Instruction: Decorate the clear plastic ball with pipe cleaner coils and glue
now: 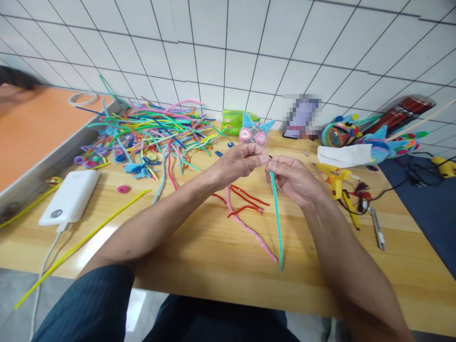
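My right hand [294, 178] is closed in a pinch on a green pipe cleaner [277, 223], whose long end hangs down toward the table's front. My left hand [242, 164] meets it fingertip to fingertip, thumb and forefinger pressed together. A small dark bit shows between the two hands, too small to name. Just behind them sits a figure [252, 133] with blue pointed ears and round pink eyes. Below the hands lie red pipe cleaners [249, 197] and a wavy pink pipe cleaner [251, 230].
A heap of colourful pipe cleaners [153, 123] covers the back left. A white power bank [71, 197] with cable and a long yellow pipe cleaner [89, 237] lie left. At right are a yellow glue gun [333, 180], a utility knife [378, 230] and a red thermos [402, 114].
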A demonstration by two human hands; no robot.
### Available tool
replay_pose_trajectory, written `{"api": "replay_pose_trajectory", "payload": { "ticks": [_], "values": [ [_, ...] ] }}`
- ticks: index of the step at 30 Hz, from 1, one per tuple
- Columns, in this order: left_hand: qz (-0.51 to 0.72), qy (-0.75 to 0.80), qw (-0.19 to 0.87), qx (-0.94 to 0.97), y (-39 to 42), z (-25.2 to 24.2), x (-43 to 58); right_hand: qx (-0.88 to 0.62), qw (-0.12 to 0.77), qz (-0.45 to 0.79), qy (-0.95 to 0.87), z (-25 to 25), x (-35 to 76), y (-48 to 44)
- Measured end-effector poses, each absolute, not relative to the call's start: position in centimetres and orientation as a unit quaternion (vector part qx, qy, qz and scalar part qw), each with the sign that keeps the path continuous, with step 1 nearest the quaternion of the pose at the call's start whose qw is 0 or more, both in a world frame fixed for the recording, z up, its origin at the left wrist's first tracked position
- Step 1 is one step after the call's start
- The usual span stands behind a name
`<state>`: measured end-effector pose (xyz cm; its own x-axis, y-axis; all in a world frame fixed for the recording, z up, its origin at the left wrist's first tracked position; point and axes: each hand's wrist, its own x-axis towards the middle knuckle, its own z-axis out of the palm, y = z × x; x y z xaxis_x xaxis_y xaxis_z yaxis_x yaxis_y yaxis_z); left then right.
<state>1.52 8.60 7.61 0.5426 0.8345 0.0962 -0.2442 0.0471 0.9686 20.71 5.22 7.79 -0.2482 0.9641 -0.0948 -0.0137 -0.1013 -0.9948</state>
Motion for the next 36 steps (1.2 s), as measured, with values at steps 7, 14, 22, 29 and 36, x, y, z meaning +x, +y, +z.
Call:
{"api": "replay_pose_trajectory", "payload": {
  "ticks": [7,14,22,29,36],
  "values": [
    [0.451,0.292,0.772,0.34,6.3,6.2,4.1,-0.439,0.462,0.585,-0.501,6.7,20.0,5.6],
    [0.402,0.247,0.683,0.558,8.4,7.0,2.2,-0.439,0.42,0.616,-0.502,7.3,21.0,5.5],
    [0.383,0.242,0.643,0.617,9.0,7.4,1.1,-0.421,0.419,0.625,-0.506,7.6,21.1,5.3],
    [0.444,0.263,0.691,0.506,7.5,7.1,2.6,-0.423,0.458,0.602,-0.499,7.1,20.4,5.3],
    [0.475,0.296,0.756,0.339,5.8,6.4,4.1,-0.426,0.48,0.599,-0.48,5.9,19.6,5.7]
  ]
}}
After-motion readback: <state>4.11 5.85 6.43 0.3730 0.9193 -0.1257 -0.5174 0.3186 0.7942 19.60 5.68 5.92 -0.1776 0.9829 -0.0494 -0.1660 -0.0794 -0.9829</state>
